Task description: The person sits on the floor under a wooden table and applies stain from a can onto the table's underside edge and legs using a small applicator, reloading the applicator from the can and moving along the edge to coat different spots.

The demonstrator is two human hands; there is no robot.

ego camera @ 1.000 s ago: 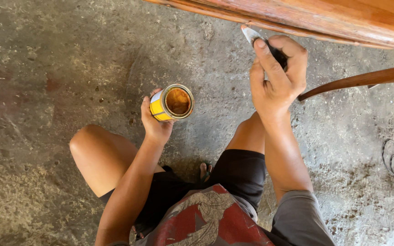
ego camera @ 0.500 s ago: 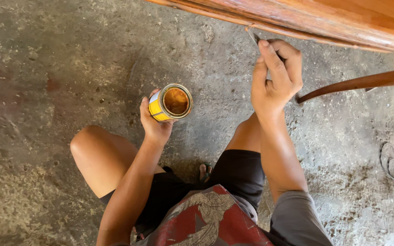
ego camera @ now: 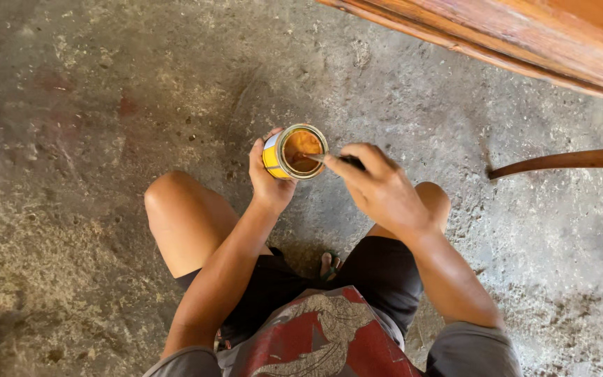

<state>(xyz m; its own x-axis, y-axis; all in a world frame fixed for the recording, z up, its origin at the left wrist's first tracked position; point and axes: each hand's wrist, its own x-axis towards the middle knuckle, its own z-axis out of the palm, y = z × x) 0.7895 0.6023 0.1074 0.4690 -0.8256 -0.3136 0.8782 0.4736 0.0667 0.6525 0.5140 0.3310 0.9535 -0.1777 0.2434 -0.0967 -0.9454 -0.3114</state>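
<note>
Rough grey concrete floor (ego camera: 71, 105), stained and pitted, fills the view from above. Across the far right corner runs the edge of a reddish-brown wooden piece (ego camera: 525, 42), glossy along its surface. Below it, at the right edge, a thin curved wooden part (ego camera: 560, 162) of the same colour reaches in over the floor.

A person squats here, seen from their own head, both bare knees spread, in dark shorts and a red patterned shirt. A toe of a sandalled foot shows between the thighs.

Near the centre, the left hand (ego camera: 268, 178) is wrapped around a small round tin (ego camera: 294, 151), fingers closed on its yellow side. The tin is tilted so its open mouth faces up toward the camera, held above the floor between the knees. Inside it sits an orange-brown liquid coating the walls.

Just to the right, the right hand (ego camera: 378, 185) pinches a small brush (ego camera: 315, 158) with a dark handle, thumb and fingers closed tight on it. The brush tip is inside the mouth of the tin, touching the liquid. The two hands are close together, nearly meeting at the rim.
</note>
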